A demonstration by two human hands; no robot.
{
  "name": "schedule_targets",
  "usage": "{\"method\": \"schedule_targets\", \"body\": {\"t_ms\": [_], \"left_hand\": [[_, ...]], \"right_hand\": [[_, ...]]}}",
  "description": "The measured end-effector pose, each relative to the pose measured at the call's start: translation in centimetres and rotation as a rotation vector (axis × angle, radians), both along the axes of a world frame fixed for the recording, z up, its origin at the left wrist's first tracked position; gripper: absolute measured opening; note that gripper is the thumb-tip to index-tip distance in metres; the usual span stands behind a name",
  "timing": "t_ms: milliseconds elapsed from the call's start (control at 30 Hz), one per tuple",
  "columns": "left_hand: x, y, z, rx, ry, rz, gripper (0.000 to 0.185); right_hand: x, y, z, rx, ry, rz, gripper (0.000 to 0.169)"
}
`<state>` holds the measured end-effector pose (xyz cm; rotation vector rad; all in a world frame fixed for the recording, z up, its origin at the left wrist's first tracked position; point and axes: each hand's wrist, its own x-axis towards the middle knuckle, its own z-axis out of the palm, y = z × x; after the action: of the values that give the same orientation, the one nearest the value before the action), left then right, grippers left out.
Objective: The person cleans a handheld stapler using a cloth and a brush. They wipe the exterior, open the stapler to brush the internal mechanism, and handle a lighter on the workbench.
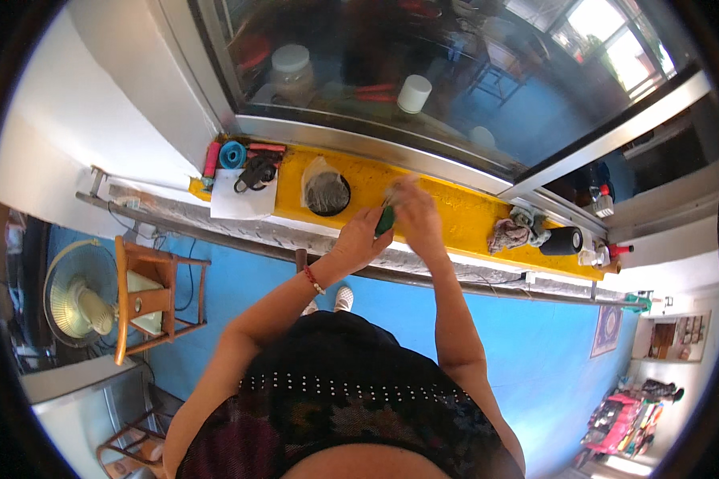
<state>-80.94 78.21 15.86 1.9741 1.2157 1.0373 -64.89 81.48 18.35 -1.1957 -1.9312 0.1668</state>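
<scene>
Over the yellow ledge [455, 221] my left hand [358, 238], with a red beaded bracelet at its wrist, grips a small dark green object [385, 222]; its exact kind is unclear. Close on the right is my right hand [418, 218], its fingers blurred near the top of the green object. A small pale or shiny bit shows at those fingertips, too blurred to name or to tell whether it is held. Left of both hands, a round black container [329, 194] sits on the ledge, partly covered by a clear plastic bag [320, 170].
Black-handled scissors [256, 175] lie on white paper [242, 200] beside a blue ring-shaped roll [233, 155]. Rightward are crumpled cloths [515, 230] and a black cylinder [560, 240]. A glass pane [359, 54] rises behind the ledge; a metal rail [395, 276] runs below. A fan [84, 296] stands left.
</scene>
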Motion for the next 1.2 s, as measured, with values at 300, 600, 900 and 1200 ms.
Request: {"method": "schedule_targets", "body": {"t_ms": [300, 600, 900, 1200], "left_hand": [[0.6, -0.1, -0.6, 0.020, 0.044, -0.015, 0.032], [1.0, -1.1, -0.9, -0.035, -0.007, 0.117, 0.031], [1.2, -1.7, -0.6, 0.101, 0.072, 0.233, 0.033], [1.3, -1.1, 0.0, -0.309, -0.198, 0.196, 0.027]], "right_hand": [[0.4, 3.6, -1.9, -0.279, -0.150, -0.201, 0.022], [-0.4, 1.8, -2.4, -0.113, -0.166, 0.022, 0.022], [-1.0, -1.6, -3.3, -0.063, -0.050, 0.128, 0.029], [2.3, 1.2, -2.4, 0.035, 0.400, -0.043, 0.017]]}}
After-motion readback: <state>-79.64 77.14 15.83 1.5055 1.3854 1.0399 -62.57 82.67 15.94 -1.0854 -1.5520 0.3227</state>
